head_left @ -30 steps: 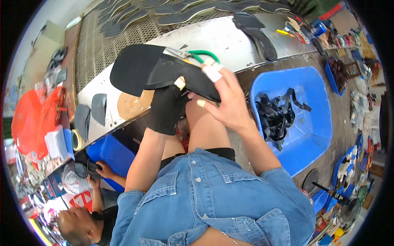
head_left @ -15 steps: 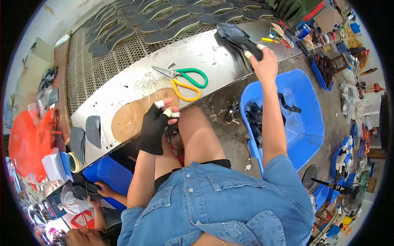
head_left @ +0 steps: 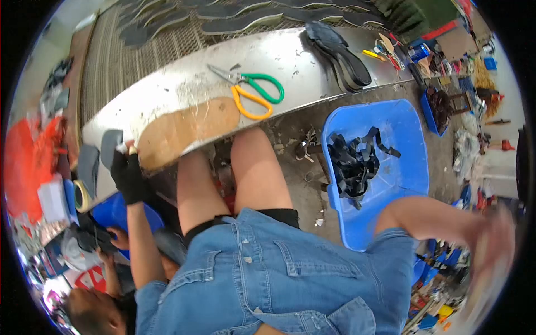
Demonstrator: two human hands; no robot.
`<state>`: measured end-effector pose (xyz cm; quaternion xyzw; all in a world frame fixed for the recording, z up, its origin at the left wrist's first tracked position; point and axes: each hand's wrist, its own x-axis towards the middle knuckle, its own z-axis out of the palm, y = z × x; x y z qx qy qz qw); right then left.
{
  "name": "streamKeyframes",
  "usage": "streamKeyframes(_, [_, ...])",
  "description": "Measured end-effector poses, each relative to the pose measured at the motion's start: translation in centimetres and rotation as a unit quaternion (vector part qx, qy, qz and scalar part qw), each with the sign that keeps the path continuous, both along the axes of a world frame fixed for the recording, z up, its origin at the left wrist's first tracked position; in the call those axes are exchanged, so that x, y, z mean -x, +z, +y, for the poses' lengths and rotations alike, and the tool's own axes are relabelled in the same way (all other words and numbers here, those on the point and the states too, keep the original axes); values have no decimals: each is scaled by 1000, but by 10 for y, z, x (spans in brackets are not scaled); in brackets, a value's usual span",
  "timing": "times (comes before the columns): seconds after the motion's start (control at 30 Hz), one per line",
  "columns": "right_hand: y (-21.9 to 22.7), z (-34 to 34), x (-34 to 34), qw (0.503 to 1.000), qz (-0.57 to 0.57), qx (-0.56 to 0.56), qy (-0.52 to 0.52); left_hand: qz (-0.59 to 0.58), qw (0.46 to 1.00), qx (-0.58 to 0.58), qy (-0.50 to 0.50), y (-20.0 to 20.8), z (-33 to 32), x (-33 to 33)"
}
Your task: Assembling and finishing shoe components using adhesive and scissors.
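My left hand [head_left: 127, 177], in a black fingerless glove with white-wrapped fingertips, reaches to the edge of a dark curved flat piece [head_left: 111, 146] on the metal bench. Its fingertips are extended and slightly apart at that edge; the piece lies flat. My right hand [head_left: 493, 243] is out at the far right, smeared by motion, so its fingers are unreadable. A tan sole-shaped board [head_left: 187, 129] lies along the bench's near edge. Beside it are scissors [head_left: 251, 92] with one green and one yellow handle, blades slightly apart. Black soles [head_left: 340, 58] lie stacked at the bench's right.
A blue tub [head_left: 410, 162] with black strips [head_left: 354, 167] stands right of my legs. Rows of dark soles [head_left: 245, 22] lie on the mesh surface [head_left: 184, 40] behind the bench. A yellow-handled tool [head_left: 374, 55] lies at the right end. A co-worker [head_left: 92, 312] sits lower left.
My left hand has moved left from the tan board to the dark curved piece. My right hand has left the stacked black soles and swung down to the far right. The view has shifted.
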<state>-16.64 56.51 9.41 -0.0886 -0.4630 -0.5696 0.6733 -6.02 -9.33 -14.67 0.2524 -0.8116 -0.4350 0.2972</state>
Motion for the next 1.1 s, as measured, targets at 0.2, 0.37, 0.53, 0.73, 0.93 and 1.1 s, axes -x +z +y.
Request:
streamKeyframes(0.2, [-3,11,-14,992,-97,40,75,-48,988,148,15,-27,-15,-8])
streamKeyframes(0.37, [-31,8,-36,972,-166,120,117,-44,995,87,0,-48,-49,-24])
streamKeyframes(0.53, [-148,-107,-38,876,-286,288,260,-46,979,192,55,-71,-45,-2])
streamKeyframes(0.73, [-188,-228,-32,739,-409,335,416,-54,974,206,74,-46,-23,-9])
streamKeyframes(0.93, [-185,-293,-44,662,-478,358,453,-60,985,160,39,-29,-28,-18])
streamKeyframes(1.1, [-191,-331,-35,587,-527,397,470,-38,982,168,75,-28,-39,-22])
